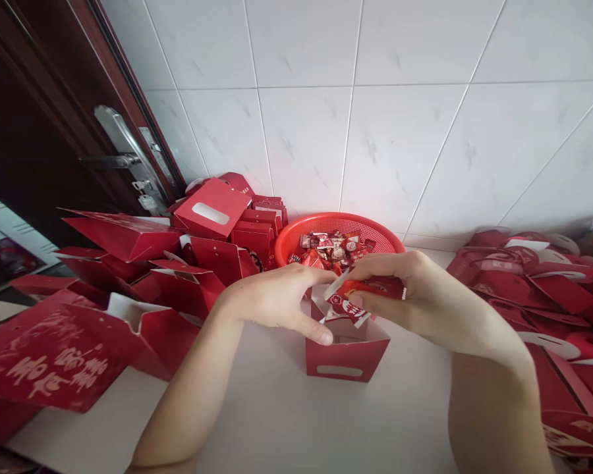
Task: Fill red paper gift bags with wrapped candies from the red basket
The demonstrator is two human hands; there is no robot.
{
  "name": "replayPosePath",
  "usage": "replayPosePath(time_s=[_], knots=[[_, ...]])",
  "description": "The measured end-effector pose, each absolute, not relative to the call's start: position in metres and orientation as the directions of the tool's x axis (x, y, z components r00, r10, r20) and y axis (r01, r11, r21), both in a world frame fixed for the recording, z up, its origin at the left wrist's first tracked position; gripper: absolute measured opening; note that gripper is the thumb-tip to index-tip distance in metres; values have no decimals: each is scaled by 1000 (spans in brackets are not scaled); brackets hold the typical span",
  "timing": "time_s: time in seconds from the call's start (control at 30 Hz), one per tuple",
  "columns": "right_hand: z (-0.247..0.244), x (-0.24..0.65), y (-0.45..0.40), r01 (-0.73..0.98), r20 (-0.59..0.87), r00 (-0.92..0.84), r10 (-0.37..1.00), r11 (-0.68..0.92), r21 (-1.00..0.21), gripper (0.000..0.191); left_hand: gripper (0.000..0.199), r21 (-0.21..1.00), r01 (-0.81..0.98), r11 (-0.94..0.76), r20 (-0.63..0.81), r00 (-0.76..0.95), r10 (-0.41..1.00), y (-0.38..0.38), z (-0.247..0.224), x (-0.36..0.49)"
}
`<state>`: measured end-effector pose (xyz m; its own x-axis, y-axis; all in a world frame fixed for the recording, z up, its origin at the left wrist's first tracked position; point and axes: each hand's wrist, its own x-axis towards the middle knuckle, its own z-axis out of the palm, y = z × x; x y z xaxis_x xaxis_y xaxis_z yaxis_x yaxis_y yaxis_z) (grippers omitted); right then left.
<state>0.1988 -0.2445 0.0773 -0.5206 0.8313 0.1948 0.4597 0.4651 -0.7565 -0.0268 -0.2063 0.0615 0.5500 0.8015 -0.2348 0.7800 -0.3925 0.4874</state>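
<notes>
A small red paper gift box point(343, 359) stands upright on the white table, its top open and a pale slot in its front. My left hand point(277, 299) grips the box's left side, thumb along the wall near the rim; its other fingertips are partly hidden behind. Over the opening, my right hand point(410, 289) pinches wrapped candies point(348, 308) in red and white wrappers. A raised pale flap point(337, 284) of the box lies by its fingertips. Just behind the hands is a red plastic basket point(296, 227) with many wrapped candies point(321, 243) in it.
Red boxes point(212, 207), many with their tops open, crowd the left of the white table point(277, 421). Flatter red boxes point(524, 276) are piled on the right. Behind are a tiled wall point(306, 138) and a dark door with a metal handle point(113, 160).
</notes>
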Motion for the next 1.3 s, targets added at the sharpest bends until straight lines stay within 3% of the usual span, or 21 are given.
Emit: replayPosePath(time_s=[0.23,0.43,0.6,0.83,0.97,1.13,1.3], knots=[[77,201,-242,466,220,-514,829,485,-740,17,71,541,697,-471,-149,631,762,-204,61,-27],[78,201,-243,462,187,-526,830,463,-757,17,86,504,769,-393,-214,552,806,-205,62,-26],[80,202,-243,451,213,-512,832,471,-758,14,64,564,720,-405,-237,611,756,-205,64,-24],[85,212,-244,453,269,-455,849,481,-750,16,66,560,736,-381,-253,590,767,-207,67,-25],[86,214,-245,451,262,-425,866,454,-769,17,62,559,724,-405,-222,601,767,-207,66,-24],[86,216,-245,420,312,-360,879,451,-787,20,39,594,623,-509,-66,668,741,-199,60,-23],[85,218,-244,428,325,-321,889,442,-788,26,45,604,637,-478,-72,641,764,-195,58,-24]])
